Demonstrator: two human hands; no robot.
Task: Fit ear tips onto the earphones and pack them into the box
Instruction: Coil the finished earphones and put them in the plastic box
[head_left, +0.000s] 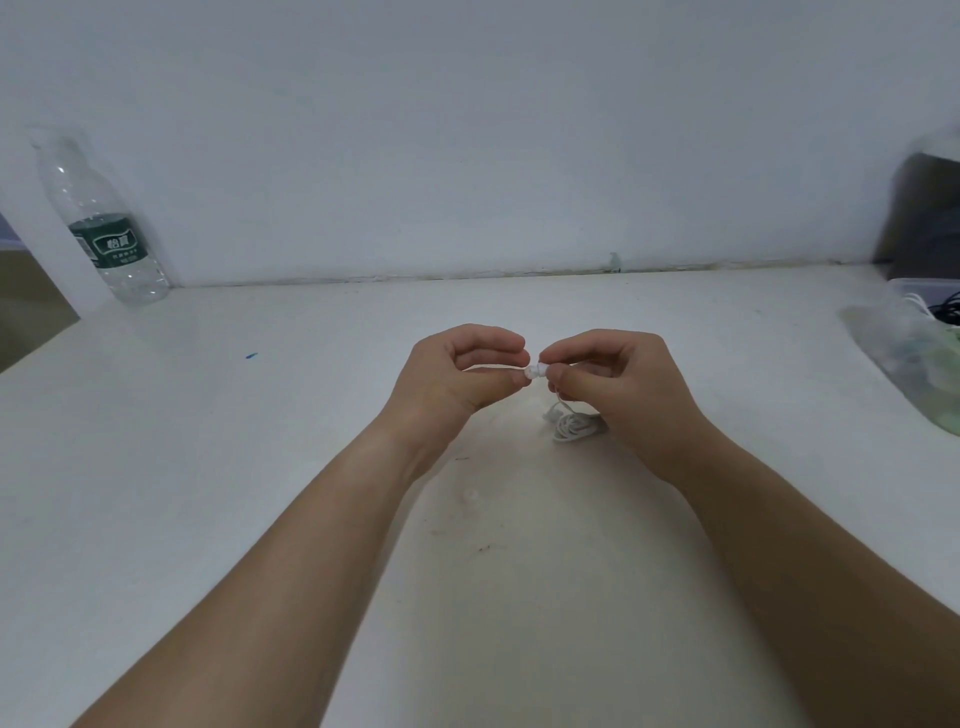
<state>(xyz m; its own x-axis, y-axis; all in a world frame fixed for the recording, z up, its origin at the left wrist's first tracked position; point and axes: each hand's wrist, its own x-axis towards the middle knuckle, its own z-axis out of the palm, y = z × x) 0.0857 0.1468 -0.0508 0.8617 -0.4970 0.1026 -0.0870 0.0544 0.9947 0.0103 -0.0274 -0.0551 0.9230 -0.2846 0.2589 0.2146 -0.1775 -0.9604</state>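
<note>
Above the middle of the white table, my left hand (460, 371) and my right hand (610, 376) meet fingertip to fingertip. Between them is a small white earbud with an ear tip (535, 371). My left thumb and forefinger pinch the tip end; my right fingers pinch the earbud body. The white earphone cable (571, 426) hangs from my right hand and lies coiled on the table just below it. A small translucent ear tip (471, 494) lies on the table between my forearms.
A clear plastic water bottle (104, 223) with a green label stands at the back left by the wall. A clear plastic box (906, 332) holding cables and small parts sits at the right edge. A dark object (924, 213) stands behind it.
</note>
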